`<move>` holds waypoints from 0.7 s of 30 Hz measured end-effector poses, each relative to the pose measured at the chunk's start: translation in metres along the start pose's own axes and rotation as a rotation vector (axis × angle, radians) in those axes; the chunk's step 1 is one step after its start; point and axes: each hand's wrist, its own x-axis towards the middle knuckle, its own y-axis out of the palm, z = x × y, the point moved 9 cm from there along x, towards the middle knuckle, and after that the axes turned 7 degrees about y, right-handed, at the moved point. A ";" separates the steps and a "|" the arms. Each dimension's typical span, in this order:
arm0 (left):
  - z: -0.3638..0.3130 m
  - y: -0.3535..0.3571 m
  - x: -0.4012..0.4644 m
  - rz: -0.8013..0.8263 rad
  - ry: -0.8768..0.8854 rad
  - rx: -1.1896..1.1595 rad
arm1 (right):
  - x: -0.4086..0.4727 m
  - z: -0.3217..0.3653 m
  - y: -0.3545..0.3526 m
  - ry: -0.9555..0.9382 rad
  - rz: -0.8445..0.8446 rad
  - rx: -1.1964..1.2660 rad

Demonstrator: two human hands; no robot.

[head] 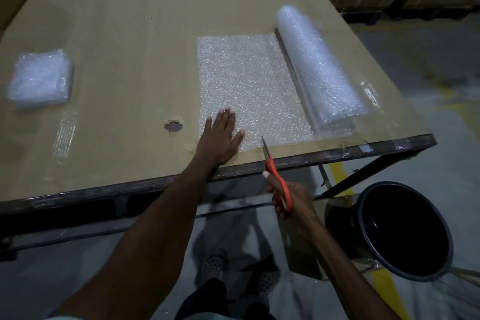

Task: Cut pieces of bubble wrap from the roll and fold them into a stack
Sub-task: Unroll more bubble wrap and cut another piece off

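A: Sheet (249,86) position relative to the hands?

B: Unrolled flat on the table (130,34), right of centre, running left from the roll (320,65). Left hand (220,135) lies flat on its near-left corner, fingers straight and together, thumb spread, pressing it down. Right hand (288,197) is off the table's near edge, gripping the scissors (275,174) by the orange handles. Blade tip reaches the sheet's near edge, just right of the left thumb.

A: Blades apart or together?

B: Cannot tell; they read as one thin line.

A: Look of the wrap?

B: Clear, bubbled, glinting. Roll is thick, lying near-to-far along the table's right side. A folded stack (40,79) sits well apart at the far left, squarish, slightly blurred.

A: Anything hidden or hard to read?

B: Sheet's near-left corner is under the palm. The roll's near end blurs into loose clear film. Number of pieces in the stack is unreadable. A black bin (405,231) stands on the floor, near right.
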 end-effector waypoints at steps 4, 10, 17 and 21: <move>0.000 -0.001 0.000 0.005 -0.003 -0.004 | 0.003 0.002 0.000 -0.009 -0.004 -0.005; -0.001 -0.002 -0.001 -0.008 0.003 -0.006 | 0.006 0.007 0.002 0.023 -0.030 -0.031; -0.002 -0.002 -0.002 -0.017 0.009 -0.011 | 0.011 0.018 0.003 0.019 -0.026 -0.076; -0.001 -0.003 -0.001 -0.020 0.014 -0.002 | 0.015 0.029 0.011 0.004 -0.004 -0.081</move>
